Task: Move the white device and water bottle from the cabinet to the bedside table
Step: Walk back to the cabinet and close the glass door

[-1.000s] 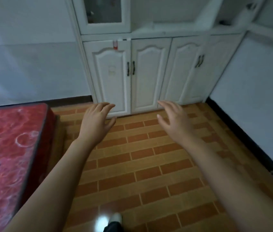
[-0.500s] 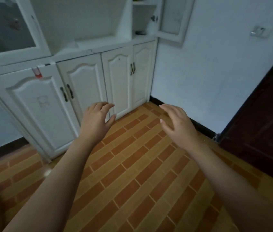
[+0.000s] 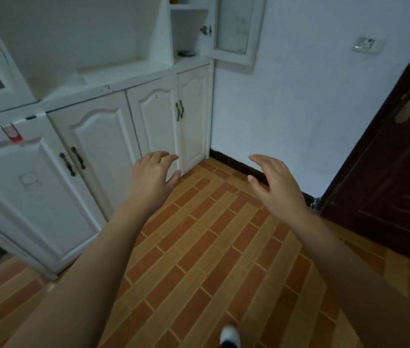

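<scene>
Facing cabinet (image 3: 113, 79); no white device or bottle clearly visible, only small dark thing (image 3: 186, 53) on open shelf. Your left hand (image 3: 152, 177) & right hand (image 3: 278, 187) spread, empty. Nothing moved yet; both pickups + carry to bedside table left.

White cabinet (image 3: 113, 101) with four closed, arched lower doors and dark handles; an open central niche above the counter; at right, a shelf compartment with glazed door (image 3: 232, 28) swung open, holding a small dark, indistinct object (image 3: 186, 53)
</scene>
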### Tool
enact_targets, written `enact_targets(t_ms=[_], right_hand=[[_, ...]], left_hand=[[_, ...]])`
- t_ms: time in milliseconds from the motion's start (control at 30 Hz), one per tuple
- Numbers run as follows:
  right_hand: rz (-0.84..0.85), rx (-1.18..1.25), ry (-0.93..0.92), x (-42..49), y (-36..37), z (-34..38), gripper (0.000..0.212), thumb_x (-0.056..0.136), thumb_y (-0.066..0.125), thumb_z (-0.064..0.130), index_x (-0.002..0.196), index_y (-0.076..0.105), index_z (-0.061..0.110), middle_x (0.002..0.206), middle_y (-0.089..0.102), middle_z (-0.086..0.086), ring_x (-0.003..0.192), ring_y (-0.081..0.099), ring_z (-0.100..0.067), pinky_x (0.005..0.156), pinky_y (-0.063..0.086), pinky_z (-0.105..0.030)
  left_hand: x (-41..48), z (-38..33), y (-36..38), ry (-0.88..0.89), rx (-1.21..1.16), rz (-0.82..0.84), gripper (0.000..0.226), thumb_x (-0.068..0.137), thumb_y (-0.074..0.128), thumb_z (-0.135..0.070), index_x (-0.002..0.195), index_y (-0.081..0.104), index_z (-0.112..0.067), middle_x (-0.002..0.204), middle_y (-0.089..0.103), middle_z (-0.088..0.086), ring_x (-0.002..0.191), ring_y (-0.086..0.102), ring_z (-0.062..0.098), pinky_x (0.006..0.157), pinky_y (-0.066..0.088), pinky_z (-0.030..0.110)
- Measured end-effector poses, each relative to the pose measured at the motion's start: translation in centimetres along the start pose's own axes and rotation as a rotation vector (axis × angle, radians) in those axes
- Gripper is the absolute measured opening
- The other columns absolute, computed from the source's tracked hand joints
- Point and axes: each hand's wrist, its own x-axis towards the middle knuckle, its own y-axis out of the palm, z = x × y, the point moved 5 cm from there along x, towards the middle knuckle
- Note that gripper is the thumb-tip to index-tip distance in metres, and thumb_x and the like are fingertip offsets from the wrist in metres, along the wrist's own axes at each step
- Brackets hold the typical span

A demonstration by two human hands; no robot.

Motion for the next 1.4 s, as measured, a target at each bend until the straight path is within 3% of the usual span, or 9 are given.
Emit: enact_targets(t_ms=[733,1300,1400], right_hand=[[-0.028,0.03,-0.038,32.1,2.8,-20.8,0.041,0.094,0.045,0.026,0.133,0.042,0.016,0.138,0.047,-0.005,0.129,0.035,-0.019,0.1,0.024,-0.023],[-0.107,0.002,0.001,57.8,9.6,-35.0,0.039,0.091,0.049,0.021,0.129,0.047,0.009,0.131,0.054,-0.01,0.124,0.045,-0.025,0.1,0.027,-0.025],[-0.114,0.014,0.008,61.3,10.7,-37.0,0.044,0.088,0.045,0.028,0.128,0.048,0.009,0.13,0.056,-0.01,0.122,0.047,-0.025,0.1,0.027,-0.024]], left_hand=[[32.9,0.6,13.4,-0.044,0.048,-0.117,0.038,0.088,0.056,-0.025,0.122,0.053,-0.008,0.122,0.058,0.017,0.115,0.048,0.034,0.097,0.035,0.047],[61.4,7.1,27.1,-0.002,0.014,-0.117,0.038,0.086,0.058,-0.024,0.12,0.054,-0.008,0.121,0.057,0.019,0.113,0.048,0.036,0.095,0.036,0.049],[65.1,7.7,29.0,0.001,0.022,-0.112,0.038,0.086,0.058,-0.024,0.121,0.053,-0.008,0.122,0.057,0.02,0.113,0.048,0.036,0.095,0.036,0.049]])
